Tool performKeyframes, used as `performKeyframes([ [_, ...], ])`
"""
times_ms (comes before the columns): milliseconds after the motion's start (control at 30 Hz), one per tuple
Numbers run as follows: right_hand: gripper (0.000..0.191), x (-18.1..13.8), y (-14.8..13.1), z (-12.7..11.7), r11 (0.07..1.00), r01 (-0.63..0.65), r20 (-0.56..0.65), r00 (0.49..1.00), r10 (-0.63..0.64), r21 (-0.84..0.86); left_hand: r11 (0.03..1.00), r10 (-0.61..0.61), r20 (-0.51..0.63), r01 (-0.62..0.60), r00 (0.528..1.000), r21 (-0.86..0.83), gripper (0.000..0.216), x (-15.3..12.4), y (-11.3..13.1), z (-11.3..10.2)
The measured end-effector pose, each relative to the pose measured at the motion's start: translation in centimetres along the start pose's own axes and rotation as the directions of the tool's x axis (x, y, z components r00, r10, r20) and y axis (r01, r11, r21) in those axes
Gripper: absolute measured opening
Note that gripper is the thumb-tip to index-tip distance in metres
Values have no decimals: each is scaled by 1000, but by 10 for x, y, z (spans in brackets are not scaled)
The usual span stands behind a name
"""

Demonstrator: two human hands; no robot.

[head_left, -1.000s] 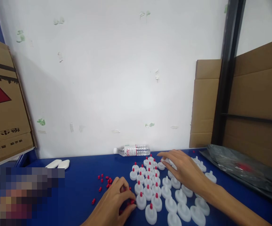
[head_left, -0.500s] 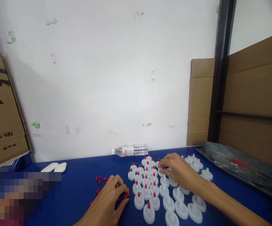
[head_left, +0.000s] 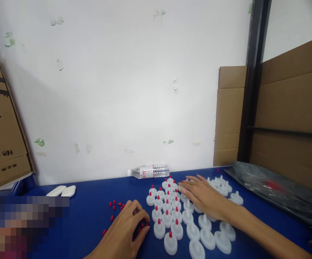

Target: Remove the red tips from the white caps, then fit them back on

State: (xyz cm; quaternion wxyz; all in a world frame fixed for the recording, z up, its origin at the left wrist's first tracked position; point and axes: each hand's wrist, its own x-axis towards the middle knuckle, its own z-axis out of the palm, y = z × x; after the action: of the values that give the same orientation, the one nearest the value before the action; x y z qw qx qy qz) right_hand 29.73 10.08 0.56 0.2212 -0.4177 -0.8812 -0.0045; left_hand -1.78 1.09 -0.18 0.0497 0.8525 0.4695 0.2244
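Fingers [head_left: 189, 184] of right hand [head_left: 209, 198] now straighter

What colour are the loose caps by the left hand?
Red; the loose caps by the left hand show best in the head view.

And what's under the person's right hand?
White spouted lids peek out along the edges of the right hand; whatever lies directly beneath its palm and fingers is covered.

1 head-worn camera faces the white wall [head_left: 112, 90], tipped toward the blue table [head_left: 91, 207] close below. Its pixelated lower-left I can't quite read.
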Motion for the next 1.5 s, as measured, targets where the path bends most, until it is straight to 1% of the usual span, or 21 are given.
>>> performKeyframes([
  [100,44,2,-3,-8,999,26,-20,999,-25,22,999,-6,8,6,1000,-44,20,1,4,-6],
  [233,34,4,-18,-19,999,30,-146,989,-24,40,995,-9,-96,-1,995,-103,26,2,7,-13],
  [300,25,2,-32,-21,994,95,-207,975,-83,49,994,-1,-154,-16,988,-109,25,1,9,-15],
  [333,21,0,-40,-20,984,174,-227,961,-159,45,994,7,-173,-25,985,-102,23,1,11,-16],
  [367,19,-2,-48,-19,960,279,-240,935,-263,36,995,18,-184,-35,983,-89,20,0,12,-17],
  [433,18,-6,-68,-17,875,485,-256,844,-471,-10,996,60,-217,-71,974,-45,11,-1,14,-17],
  [500,15,-10,-87,-15,796,604,-293,752,-590,-51,987,157,-258,-160,953,9,7,-2,15,-14],
  [633,14,-14,-111,-13,726,677,-353,654,-669,-121,911,413,-278,-386,868,148,10,-4,13,-1],
  [733,17,-15,-115,-13,716,690,-377,637,-672,-109,866,487,-287,-414,825,280,26,-5,9,9],
  [767,18,-14,-114,-13,714,693,-392,631,-669,-103,864,487,-291,-404,824,301,31,-6,9,11],
  [833,19,-13,-114,-13,710,696,-420,617,-666,-104,889,444,-268,-381,855,255,41,-6,10,11],
  [967,22,-11,-117,-13,707,680,-434,586,-684,-195,972,191,-189,-212,963,-99,51,-10,22,4],
  [1100,28,-13,-120,-17,707,645,-376,602,-704,-291,896,-90,-164,8,982,-443,53,-14,38,-1],
  [1167,25,-13,-115,-22,700,635,-385,587,-712,-326,771,-248,-80,146,965,-619,57,-15,40,-4],
  [1233,20,-10,-100,-28,708,605,-417,574,-705,-365,590,-364,37,261,931,-764,61,-13,36,-10],
  [1267,18,-8,-89,-31,722,580,-431,580,-691,-378,511,-399,74,288,914,-810,62,-12,33,-14],
  [1300,19,-6,-77,-34,775,512,-449,632,-632,-371,468,-423,72,285,903,-836,62,-10,30,-18],
  [1333,22,-3,-64,-35,839,423,-493,679,-544,-343,474,-443,27,260,896,-841,62,-9,26,-22],
  [1367,20,0,-52,-35,904,336,-501,754,-426,-263,523,-451,-41,227,892,-821,61,-7,24,-25],
  [1433,21,5,-32,-32,978,173,-432,878,-208,-118,702,-383,-165,170,909,-692,56,-5,20,-28],
  [1500,30,8,-20,-27,993,95,-356,928,-114,-69,875,-219,-198,102,956,-473,48,-3,18,-28],
])
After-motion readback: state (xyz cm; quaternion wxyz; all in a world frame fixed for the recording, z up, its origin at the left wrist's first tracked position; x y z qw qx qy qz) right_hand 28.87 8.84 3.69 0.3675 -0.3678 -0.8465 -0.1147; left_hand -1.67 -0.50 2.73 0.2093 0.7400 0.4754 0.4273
